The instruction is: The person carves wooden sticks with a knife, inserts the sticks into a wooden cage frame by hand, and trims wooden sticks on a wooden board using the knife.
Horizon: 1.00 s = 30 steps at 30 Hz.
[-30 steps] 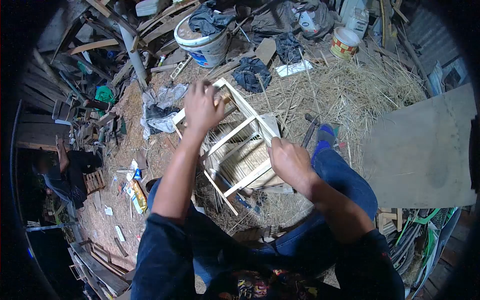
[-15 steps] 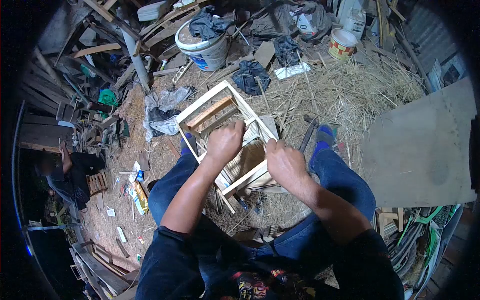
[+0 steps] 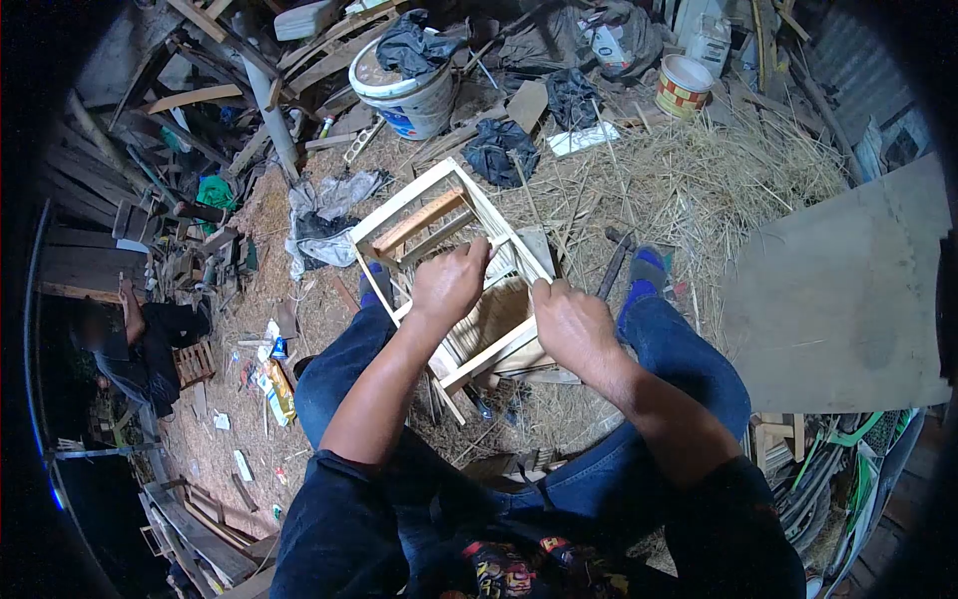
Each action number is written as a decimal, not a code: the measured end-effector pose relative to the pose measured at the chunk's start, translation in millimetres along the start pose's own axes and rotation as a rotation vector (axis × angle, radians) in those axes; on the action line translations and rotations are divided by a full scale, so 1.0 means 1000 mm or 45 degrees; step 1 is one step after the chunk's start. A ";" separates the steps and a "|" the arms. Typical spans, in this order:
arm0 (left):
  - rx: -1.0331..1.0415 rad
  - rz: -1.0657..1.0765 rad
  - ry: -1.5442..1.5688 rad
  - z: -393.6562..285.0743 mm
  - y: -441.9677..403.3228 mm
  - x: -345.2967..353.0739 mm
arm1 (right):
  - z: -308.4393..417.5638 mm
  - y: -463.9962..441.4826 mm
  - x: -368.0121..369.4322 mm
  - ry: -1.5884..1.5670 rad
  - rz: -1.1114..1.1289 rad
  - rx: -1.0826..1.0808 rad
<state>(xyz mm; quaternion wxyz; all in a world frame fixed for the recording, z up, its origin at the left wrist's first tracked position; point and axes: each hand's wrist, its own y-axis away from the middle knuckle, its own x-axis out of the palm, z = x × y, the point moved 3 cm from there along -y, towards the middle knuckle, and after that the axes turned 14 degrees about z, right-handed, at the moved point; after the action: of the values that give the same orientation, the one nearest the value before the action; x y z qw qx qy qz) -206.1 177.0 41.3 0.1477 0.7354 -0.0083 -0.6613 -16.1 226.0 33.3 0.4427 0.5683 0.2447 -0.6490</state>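
Note:
Between my knees stands a small frame of pale wooden slats [image 3: 399, 206], tilted, with an open rectangular top and a reddish-brown bar [image 3: 424, 222] inside it. My left hand [image 3: 451, 288] is closed around a crosspiece in the middle of the frame. On the frame's right side rail, my right hand [image 3: 576, 327] is closed, with its fingers wrapped over the wood. Both palms face down, so the fingertips are mostly hidden. A dark-handled tool like a hammer [image 3: 613, 268] lies on the straw beside my right foot.
A large white bucket [image 3: 404, 105] with black plastic on it stands ahead, and a smaller patterned bucket [image 3: 685, 88] is at the upper right. A flat board [image 3: 833, 299] lies to the right. Another person [image 3: 140, 339] sits at the far left. Scrap wood and straw surround me.
The wooden frame has shifted very slightly, its lower end a little to the left. Both hands keep their hold on it.

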 end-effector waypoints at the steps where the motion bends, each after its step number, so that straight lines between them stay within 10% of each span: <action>1: 0.001 0.002 0.000 0.000 0.000 0.002 | 0.001 0.001 0.000 0.024 -0.004 -0.013; 30: 0.045 -0.101 -0.081 0.002 -0.011 0.004 | 0.012 0.028 0.009 0.039 -0.177 0.016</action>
<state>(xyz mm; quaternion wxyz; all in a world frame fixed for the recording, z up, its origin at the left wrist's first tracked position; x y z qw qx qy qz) -210.0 185.7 34.8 0.1079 0.7164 0.0047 -0.6893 2.1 199.8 32.3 0.3893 0.5625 0.2864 -0.6708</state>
